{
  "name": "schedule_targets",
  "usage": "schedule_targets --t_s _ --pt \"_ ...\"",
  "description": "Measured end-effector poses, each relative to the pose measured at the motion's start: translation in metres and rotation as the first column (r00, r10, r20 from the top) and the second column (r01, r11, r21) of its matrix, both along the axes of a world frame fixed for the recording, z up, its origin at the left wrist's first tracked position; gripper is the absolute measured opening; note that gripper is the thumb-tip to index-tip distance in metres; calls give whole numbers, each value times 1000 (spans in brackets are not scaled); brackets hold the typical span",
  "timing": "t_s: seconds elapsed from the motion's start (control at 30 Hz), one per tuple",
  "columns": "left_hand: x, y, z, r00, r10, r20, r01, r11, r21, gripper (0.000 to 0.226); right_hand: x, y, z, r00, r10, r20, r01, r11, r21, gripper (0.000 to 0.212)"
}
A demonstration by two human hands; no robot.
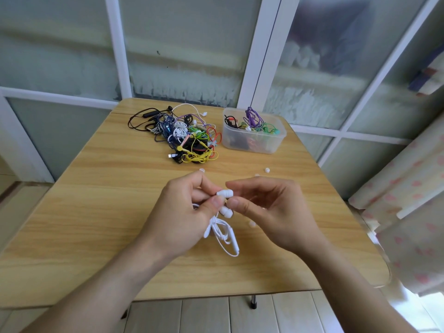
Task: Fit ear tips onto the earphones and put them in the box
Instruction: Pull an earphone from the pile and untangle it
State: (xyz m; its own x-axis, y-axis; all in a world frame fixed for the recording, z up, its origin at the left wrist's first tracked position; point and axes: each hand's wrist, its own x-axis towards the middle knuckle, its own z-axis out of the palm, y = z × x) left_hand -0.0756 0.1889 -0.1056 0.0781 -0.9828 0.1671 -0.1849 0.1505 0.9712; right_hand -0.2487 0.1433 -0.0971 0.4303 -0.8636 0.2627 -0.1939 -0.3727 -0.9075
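Observation:
My left hand [185, 212] grips a pair of white earphones [225, 203] above the middle of the wooden table [96, 212]; their bundled cable [225, 236] hangs below the hand. My right hand [269, 212] pinches the upper earbud at its tip, thumb and forefinger closed on it. Whether an ear tip sits between those fingers is hidden. Loose white ear tips lie on the table: one [267, 169] behind my right hand, one [202, 170] behind my left, one [252, 224] under my right hand. A clear plastic box [254, 140] with several earphones in it stands at the back right.
A tangled pile of coloured earphones [182, 138] lies at the back centre, left of the box. Frosted window panels stand behind the table. A flowered curtain [408, 200] hangs off the table's right edge. The table's front edge is under my forearms.

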Motion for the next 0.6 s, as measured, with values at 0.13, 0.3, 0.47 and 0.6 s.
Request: schedule_targets --t_s 0.13,0.3,0.47,0.6 --pt "0 -1 2 995 -75 -71 82 990 114 8 -4 -3 -4 997 -12 -81 9 999 -37 16" --pt "0 -7 -4 980 17 -199 11 990 143 6 -5 -6 -4 990 121 -78 -114 989 97 41" --pt "-2 -10 -9 956 37 -289 9 988 153 7 4 -3 -7 999 45 -24 -43 996 71 25" --pt "-3 -16 -11 917 109 -384 -38 981 189 16 12 -1 -10 999 -44 28 41 995 94 13"
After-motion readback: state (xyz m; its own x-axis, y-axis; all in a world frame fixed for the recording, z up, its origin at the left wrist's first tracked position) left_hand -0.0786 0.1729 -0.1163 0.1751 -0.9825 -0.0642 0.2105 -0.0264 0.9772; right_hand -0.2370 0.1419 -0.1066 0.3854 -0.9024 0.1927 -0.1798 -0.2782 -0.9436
